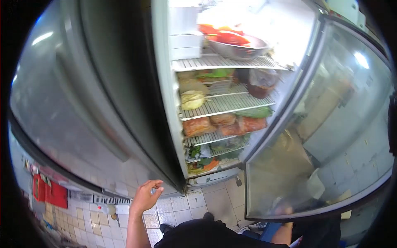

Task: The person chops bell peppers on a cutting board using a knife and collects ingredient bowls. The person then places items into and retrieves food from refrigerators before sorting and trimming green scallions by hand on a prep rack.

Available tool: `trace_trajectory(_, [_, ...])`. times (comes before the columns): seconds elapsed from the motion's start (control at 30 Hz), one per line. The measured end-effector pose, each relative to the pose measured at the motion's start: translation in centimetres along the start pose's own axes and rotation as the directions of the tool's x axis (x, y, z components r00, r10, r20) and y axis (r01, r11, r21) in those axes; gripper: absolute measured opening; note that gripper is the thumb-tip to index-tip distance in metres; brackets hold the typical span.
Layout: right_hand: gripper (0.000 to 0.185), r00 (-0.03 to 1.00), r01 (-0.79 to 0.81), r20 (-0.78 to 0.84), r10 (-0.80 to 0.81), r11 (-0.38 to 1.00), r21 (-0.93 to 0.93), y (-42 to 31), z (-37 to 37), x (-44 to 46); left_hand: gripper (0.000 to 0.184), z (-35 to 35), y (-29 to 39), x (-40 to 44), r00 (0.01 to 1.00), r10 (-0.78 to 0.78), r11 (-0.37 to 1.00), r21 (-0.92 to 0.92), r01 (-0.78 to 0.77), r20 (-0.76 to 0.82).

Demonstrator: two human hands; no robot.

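My left hand (145, 197) is raised in front of the steel refrigerator door (99, 120), its fingers loosely curled with a gap between thumb and forefinger. Nothing shows in it. At lower right, a bare forearm (283, 234), seemingly my right, reaches the bottom of the open glass door (285, 173). The hand (283, 210) shows only as a blur through the glass, so its fingers cannot be made out. Inside the lit refrigerator, a metal bowl (240, 52) holds red items. Below are a pale cabbage (192, 100), a brown-red container (261, 89) and bagged reddish packages (198, 126).
White boxes (186, 45) stand on the top shelf. Leafy greens (200, 153) and orange vegetables (211, 165) lie low down. The glass door swings out to the right over the tiled floor (198, 200). A red container (51, 193) stands at far left. Blue-trousered legs (269, 231) are near the door.
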State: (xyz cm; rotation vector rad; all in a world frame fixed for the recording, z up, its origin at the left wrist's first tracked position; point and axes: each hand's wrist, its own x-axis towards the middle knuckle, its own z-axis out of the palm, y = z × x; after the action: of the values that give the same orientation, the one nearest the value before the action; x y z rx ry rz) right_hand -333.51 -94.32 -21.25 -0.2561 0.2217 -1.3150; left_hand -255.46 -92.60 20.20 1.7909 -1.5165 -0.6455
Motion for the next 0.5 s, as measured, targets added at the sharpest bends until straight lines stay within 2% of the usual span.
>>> trace_trajectory(0.03, [0.032,0.954,-0.182,-0.278,0.113,0.955,-0.233,2.7,3.2,0.3,0.027,-1.3,-0.7,-1.4,1.000,-0.012,0.999,0.037,0.013,-0.029])
trace_trajectory(0.07, [0.038,0.799,-0.475,-0.556,0.227,0.806,-0.353,5.5,6.6,0.7,0.028,-2.6,-1.6,-2.9,0.998,-0.031,0.997,0.073,0.036,-0.062])
trace_trajectory(0.1, [0.048,0.582,-0.714,-0.753,0.307,0.637,-0.292,7.9,8.8,0.8,0.029,-4.0,-3.0,-4.5,0.992,-0.065,0.996,0.055,0.071,-0.104])
trace_trajectory(0.13, [0.048,0.570,-0.748,-0.749,0.338,0.591,-0.303,10.5,9.7,1.8,0.029,-5.2,-4.5,-6.1,0.983,-0.111,0.992,0.050,0.119,-0.145])
trace_trajectory(0.2, [0.047,0.504,-0.551,-0.857,0.106,0.804,-0.224,15.2,8.4,1.3,0.030,-7.8,-7.6,-10.6,0.956,-0.108,0.986,0.097,0.139,-0.272])
trace_trajectory(0.23, [0.047,0.461,-0.578,-0.886,0.048,0.774,-0.259,16.8,8.2,1.3,0.030,-9.0,-8.8,-12.8,0.946,-0.177,0.976,0.073,0.204,-0.273])
trace_trajectory(0.27, [0.046,0.437,-0.643,-0.899,0.036,0.711,-0.284,18.7,9.2,2.3,0.030,-10.5,-9.7,-14.7,0.927,-0.245,0.963,0.036,0.266,-0.284])
trace_trajectory(0.33, [0.046,0.419,-0.757,-0.907,0.046,0.570,-0.320,23.5,10.8,5.8,0.029,-12.7,-11.2,-19.2,0.887,-0.267,0.962,-0.051,0.268,-0.376])
trace_trajectory(0.4, [0.045,0.435,-0.840,-0.896,0.087,0.398,-0.369,29.5,12.8,9.9,0.029,-13.9,-13.8,-23.7,0.831,-0.324,0.946,-0.181,0.270,-0.453])
trace_trajectory(0.43, [0.044,0.451,-0.865,-0.885,0.114,0.298,-0.403,32.8,14.0,12.0,0.029,-14.6,-14.7,-25.7,0.771,-0.382,0.924,-0.211,0.318,-0.510])
trace_trajectory(0.5, [0.043,0.481,-0.876,-0.858,0.178,0.113,-0.468,39.6,16.5,15.8,0.032,-15.4,-16.0,-28.7,0.734,-0.427,0.904,-0.250,0.346,-0.528])
